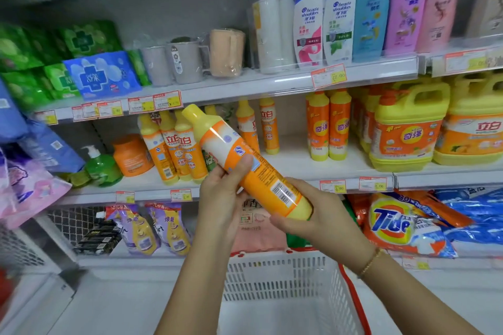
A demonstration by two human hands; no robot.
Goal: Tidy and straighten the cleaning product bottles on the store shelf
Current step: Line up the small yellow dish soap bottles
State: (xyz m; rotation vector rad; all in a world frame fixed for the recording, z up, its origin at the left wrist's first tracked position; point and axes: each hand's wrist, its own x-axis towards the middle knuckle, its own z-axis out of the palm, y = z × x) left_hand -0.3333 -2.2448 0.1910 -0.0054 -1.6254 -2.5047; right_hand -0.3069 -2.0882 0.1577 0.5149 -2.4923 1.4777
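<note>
Store aisle, white metal shelving with red-and-yellow price tags along the rails. The middle shelf (294,166) carries dish detergent: a leaning cluster of orange-and-yellow bottles (174,149) marked 立白 at the left, two upright 奇强 bottles (329,128) further right, then a yellow 奇强 jug (408,128) and a 立白 jug (473,128).

On the tier above stand two head & shoulders bottles (324,22), with a tag (329,76) below them reading 22.00. On the bottom tier lies a Tide bag (392,220).

One detergent bottle (245,163) is off the shelf, held in front of it, tilted with its yellow cap up-left and the barcode side facing the camera. The left hand (223,198) wraps its mid-section, thumb pressed on the label. The right hand (307,215) curls round the yellow base from below; a bracelet (370,261) sits on that wrist.

A white slatted basket (275,275) with red trim is beneath the arms
</note>
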